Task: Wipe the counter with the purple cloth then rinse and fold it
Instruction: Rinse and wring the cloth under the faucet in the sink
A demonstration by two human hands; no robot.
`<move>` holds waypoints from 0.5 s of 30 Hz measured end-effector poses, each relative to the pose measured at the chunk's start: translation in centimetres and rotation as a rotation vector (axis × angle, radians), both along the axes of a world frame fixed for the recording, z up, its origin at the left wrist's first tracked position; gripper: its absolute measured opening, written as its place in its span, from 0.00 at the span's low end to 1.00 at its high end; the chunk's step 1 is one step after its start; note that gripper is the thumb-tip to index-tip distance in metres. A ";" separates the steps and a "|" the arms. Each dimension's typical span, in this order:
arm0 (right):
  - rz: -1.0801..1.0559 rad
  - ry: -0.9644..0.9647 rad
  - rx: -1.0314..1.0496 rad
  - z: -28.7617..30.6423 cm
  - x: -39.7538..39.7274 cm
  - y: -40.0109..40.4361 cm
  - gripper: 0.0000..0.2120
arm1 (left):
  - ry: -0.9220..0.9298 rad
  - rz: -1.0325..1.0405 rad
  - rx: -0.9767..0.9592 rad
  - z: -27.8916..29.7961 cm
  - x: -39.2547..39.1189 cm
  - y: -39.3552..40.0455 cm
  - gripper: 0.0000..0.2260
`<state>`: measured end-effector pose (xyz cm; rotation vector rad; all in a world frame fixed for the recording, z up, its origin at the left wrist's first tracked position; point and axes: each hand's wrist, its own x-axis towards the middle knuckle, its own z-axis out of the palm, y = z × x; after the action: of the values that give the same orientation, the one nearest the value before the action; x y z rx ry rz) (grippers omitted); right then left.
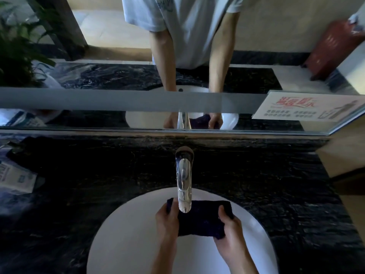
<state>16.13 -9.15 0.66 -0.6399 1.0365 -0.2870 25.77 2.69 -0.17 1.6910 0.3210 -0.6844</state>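
Both hands are over the sink (122, 230), holding the cloth (199, 218) stretched between them right under the tap (184, 182). The left hand (166, 220) grips the left end, fingers curled round the cloth's edge with the thumb on the near side. The right hand (230, 228) pinches the right end, thumb on top and fingers tucked under, so the cloth bunches a bit there. The cloth looks really dark, almost navy in this light, and it's folded into a wide band hanging above the white bowl, not touching it as far as I can tell. The tap's spout ends just above the cloth's middle; can't tell if water is running.

The counter (276, 184) is dark marble all round the sink. Off at the left edge sits a white packet (15, 178) with blue print. The mirror (118, 76) behind shows the arms and the cloth again, with a plant (17, 42) at the far left and a printed sign (308, 107) at the right.
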 end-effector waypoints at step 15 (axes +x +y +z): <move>0.223 -0.015 0.044 0.4 5.4 6.2 0.15 | -0.066 0.351 0.104 -0.1 2.5 6.8 0.10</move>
<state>21.55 -2.91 1.10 -0.7062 0.9447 -0.0738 28.28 9.52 -0.24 1.6948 0.5978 -0.3561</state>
